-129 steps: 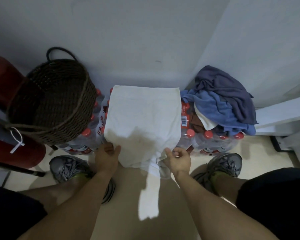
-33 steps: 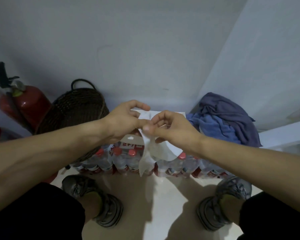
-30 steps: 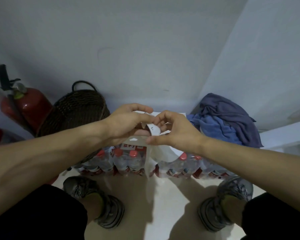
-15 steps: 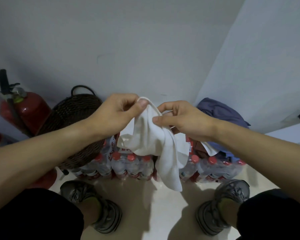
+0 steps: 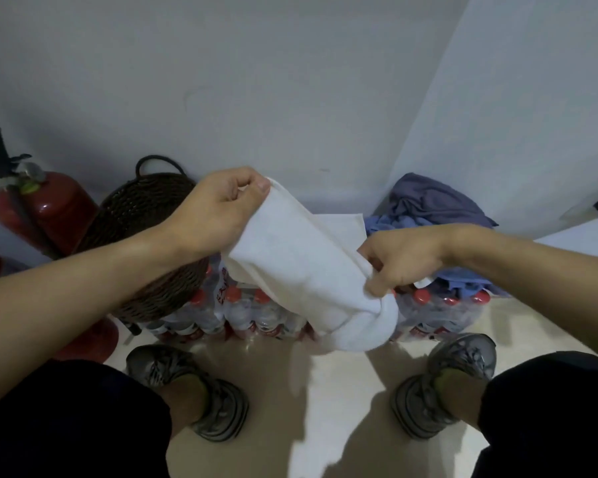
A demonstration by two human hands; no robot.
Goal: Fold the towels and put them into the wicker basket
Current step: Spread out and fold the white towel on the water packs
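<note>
We've got the white towel (image 5: 304,270) up in the air in the middle of the frame, stretched on a slant between both hands. Our left hand (image 5: 214,215) pinches its upper end, fingers curled around the cloth, and our right hand (image 5: 397,260) grips it lower down to the right, with a bunched bit sagging below. The wicker basket (image 5: 145,236) sits left of center behind our left forearm, on packs of water bottles (image 5: 256,312). A pile of blue and purple towels (image 5: 435,208) is at center right. A red fire extinguisher (image 5: 42,208) stands far left.
</note>
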